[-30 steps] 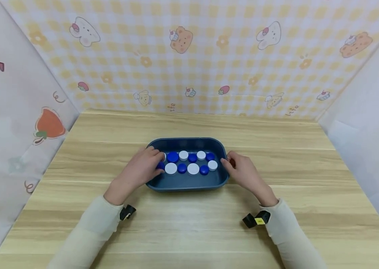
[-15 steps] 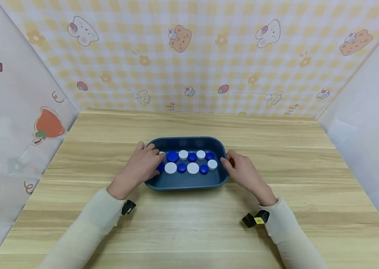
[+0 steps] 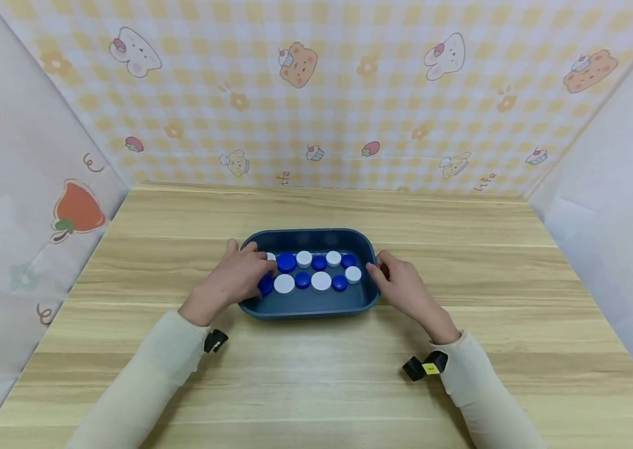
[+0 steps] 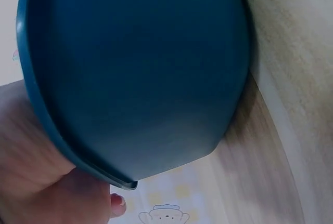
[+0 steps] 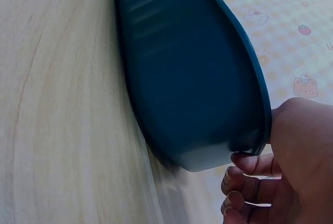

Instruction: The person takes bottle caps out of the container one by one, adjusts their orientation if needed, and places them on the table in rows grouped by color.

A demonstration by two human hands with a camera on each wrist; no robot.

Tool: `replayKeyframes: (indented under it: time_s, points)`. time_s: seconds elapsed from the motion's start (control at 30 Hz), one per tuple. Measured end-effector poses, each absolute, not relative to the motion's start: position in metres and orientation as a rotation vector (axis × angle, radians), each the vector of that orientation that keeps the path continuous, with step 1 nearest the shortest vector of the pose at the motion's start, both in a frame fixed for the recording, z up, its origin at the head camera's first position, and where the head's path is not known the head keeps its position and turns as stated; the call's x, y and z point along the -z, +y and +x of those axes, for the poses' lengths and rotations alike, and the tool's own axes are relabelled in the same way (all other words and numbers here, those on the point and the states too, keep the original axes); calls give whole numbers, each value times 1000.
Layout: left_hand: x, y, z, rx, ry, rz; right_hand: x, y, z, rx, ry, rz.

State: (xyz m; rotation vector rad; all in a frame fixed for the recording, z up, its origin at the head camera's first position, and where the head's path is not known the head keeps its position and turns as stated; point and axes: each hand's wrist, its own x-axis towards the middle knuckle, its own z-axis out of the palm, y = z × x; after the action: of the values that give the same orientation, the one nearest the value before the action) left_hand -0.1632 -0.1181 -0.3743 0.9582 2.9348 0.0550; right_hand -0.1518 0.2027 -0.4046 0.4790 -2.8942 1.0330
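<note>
A dark blue rounded tray (image 3: 309, 305) stands on the table with blue and white round caps lying in two rows inside. My left hand (image 3: 230, 277) reaches over the tray's left end, its thumb and a finger around a blue cap (image 3: 265, 285) at the left of the front row. Partly behind those fingers is a white cap (image 3: 270, 256). My right hand (image 3: 406, 285) pinches the tray's right rim, thumb inside and fingers outside, as the right wrist view also shows. In the left wrist view the tray wall (image 4: 140, 78) hides the left fingertips.
A light wood table (image 3: 305, 386) carries the tray. Behind it rises a yellow checked backdrop (image 3: 338, 112) with cartoon prints, and white sheets stand at the left (image 3: 19, 206) and right (image 3: 613, 206). A small black device (image 3: 425, 366) sits at the right wrist.
The left fingers have shifted, and the blue cap beneath them has moved slightly toward the front left. More of the white cap behind shows. The right hand keeps its place on the rim.
</note>
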Motion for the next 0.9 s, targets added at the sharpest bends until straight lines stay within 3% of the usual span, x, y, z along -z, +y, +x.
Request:
replayKeyframes:
  time_s: [0.53,0.9]
  points:
    - [371,-120,-165,-83,2879,894,406,200,-151,-1037,-2907,458]
    - [357,-131,-161,-382,2844,918,403,200,-149,-1055,-2910,443]
